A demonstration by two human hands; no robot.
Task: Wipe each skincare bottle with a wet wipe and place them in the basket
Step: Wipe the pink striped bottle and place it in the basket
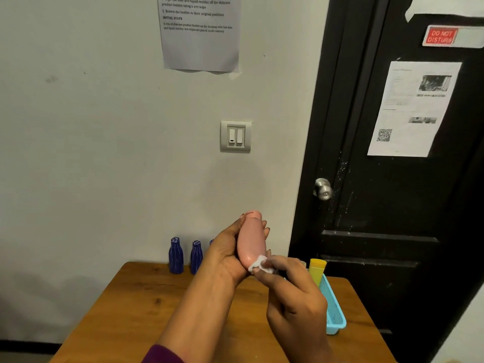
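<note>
The left hand (225, 254) is raised above the far half of the wooden table (146, 305), its fingers and thumb wrapped round a pink skincare bottle (251, 239) held nearly upright, with its rounded top tilted slightly away. The right hand (293, 292) sits just below and to the right, pinching a crumpled white wet wipe (259, 264) between thumb and fingertips. The wipe presses against the bottle's lower end, close to the left palm.

A light blue mesh basket (335, 310) sits along the right edge of the table, partly hidden by the right hand. A yellow bottle (317, 271) stands upright at its far end.

Two dark blue bottles with white line patterns stand near the far edge of the table against the wall, one (176, 255) left of the other (196, 256). A sliver of a third blue bottle (211, 242) shows just behind the left hand. A purple sleeve (162, 355) shows at the bottom of the view.

On the wall hang a printed instruction sheet (200, 35) and a double light switch (235, 136). To the right is a black door (392, 205) with a metal knob (323, 189), a red "DO NOT DISTURB" sign (441, 35) and a taped paper notice (413, 108).
</note>
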